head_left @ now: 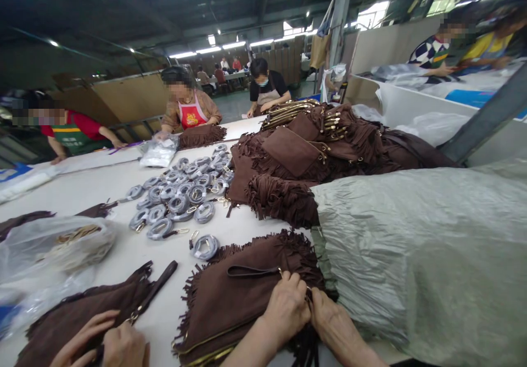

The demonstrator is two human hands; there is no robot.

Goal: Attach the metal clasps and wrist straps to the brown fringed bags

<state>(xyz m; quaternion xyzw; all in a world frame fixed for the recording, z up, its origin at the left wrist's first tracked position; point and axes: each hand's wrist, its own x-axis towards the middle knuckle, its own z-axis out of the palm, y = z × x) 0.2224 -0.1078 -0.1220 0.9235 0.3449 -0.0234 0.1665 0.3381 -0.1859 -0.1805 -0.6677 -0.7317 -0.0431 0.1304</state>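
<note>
We pinch bag (242, 295) edge, left hand (288, 304), right hand (332, 318) | loop (265, 271) beside left: seemingly attached | coils (180, 211) ahead-left: separate

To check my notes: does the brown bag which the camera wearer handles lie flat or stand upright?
Flat: the brown bag lies broad side up, fringe spread on the table.
</note>
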